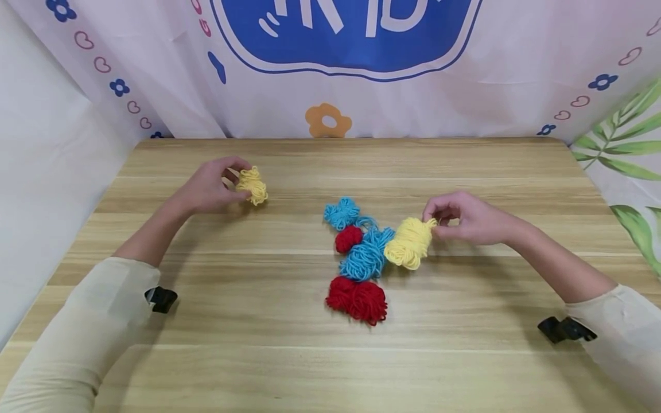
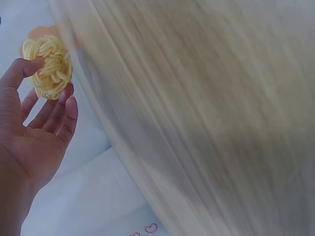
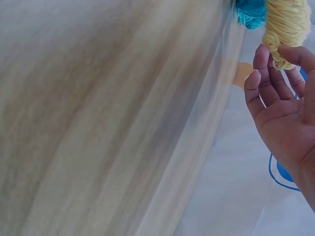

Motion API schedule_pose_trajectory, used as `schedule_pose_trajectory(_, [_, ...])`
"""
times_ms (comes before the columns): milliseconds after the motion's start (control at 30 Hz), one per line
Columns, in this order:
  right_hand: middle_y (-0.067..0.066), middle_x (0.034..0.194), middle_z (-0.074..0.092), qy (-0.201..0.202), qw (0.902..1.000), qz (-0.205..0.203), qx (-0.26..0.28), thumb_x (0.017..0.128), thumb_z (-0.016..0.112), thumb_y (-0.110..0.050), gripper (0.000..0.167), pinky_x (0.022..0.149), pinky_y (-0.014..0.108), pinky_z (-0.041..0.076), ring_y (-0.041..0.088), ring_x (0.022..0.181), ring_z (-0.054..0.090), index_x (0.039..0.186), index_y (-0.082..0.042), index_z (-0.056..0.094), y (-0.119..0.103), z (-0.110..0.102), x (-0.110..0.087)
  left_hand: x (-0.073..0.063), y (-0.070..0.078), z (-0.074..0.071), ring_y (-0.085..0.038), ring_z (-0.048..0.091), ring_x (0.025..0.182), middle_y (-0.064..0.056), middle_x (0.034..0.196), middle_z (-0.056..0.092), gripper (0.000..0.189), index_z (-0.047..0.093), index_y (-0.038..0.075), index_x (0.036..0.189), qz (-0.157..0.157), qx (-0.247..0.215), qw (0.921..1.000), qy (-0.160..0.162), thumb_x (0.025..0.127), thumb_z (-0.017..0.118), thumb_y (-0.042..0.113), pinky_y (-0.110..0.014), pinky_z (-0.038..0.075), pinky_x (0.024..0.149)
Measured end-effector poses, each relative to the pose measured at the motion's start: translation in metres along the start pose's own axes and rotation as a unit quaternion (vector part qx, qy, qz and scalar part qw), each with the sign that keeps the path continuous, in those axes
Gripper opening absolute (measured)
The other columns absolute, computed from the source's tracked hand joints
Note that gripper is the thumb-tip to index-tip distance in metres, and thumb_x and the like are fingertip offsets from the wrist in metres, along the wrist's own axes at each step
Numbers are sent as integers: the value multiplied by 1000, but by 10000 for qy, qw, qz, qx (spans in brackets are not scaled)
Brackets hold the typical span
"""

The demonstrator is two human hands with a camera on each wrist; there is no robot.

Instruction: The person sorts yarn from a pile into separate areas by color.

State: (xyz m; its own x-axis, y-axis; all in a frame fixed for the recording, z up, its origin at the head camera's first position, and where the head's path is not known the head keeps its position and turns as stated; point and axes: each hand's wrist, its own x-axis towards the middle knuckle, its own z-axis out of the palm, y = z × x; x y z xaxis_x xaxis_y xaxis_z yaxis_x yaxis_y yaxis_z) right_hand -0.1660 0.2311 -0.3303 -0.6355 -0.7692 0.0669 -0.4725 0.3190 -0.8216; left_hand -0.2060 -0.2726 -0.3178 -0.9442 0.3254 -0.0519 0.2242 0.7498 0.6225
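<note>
At the back left, my left hand (image 1: 217,186) pinches a small yellow yarn bundle (image 1: 252,186) between thumb and fingers. The left wrist view shows the same looped bundle (image 2: 50,69) at the fingertips. My right hand (image 1: 472,221) holds a larger pale yellow yarn skein (image 1: 411,243) by one end, right of the table's middle. That skein overlaps the edge of a blue yarn bundle (image 1: 368,255) in the head view. A smaller blue bundle (image 1: 342,213) lies behind it, with a small red yarn ball (image 1: 348,238) between. In front lies a larger red bundle (image 1: 357,300).
The yarn rests on a wood-grain table (image 1: 232,355). A white printed cloth (image 1: 268,103) hangs along the table's back edge. Black wrist devices sit at the left sleeve (image 1: 161,299) and the right sleeve (image 1: 565,330).
</note>
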Motion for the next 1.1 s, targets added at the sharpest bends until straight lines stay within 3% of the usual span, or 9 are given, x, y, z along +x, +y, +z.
schedule_pose_trajectory(367, [4,92,70,222,9997,6,38,92,66,9,12,72,27,58,18,77,66,98,-1,69,-3,0,3,-3,-13,-10,-41,62,112,-26,131,61,50,58,-5,133,-164,83,9996,193,88,78,6,-16,45,77])
schedule_pose_trajectory(733, [6,89,71,625,9972,400,-91,91,66,11,10,71,24,58,15,79,67,96,2,68,-7,0,10,-9,-31,-20,-45,60,112,-30,132,59,54,56,-7,134,-278,234,9991,229,88,78,7,-15,44,75])
schedule_pose_trajectory(1100, [13,92,70,1087,9917,624,-280,90,68,10,8,71,20,57,10,81,68,97,5,69,-9,1,19,-18,-38,-30,-42,59,114,-28,132,59,54,55,-5,136,-589,344,9975,184,89,77,9,-15,43,75])
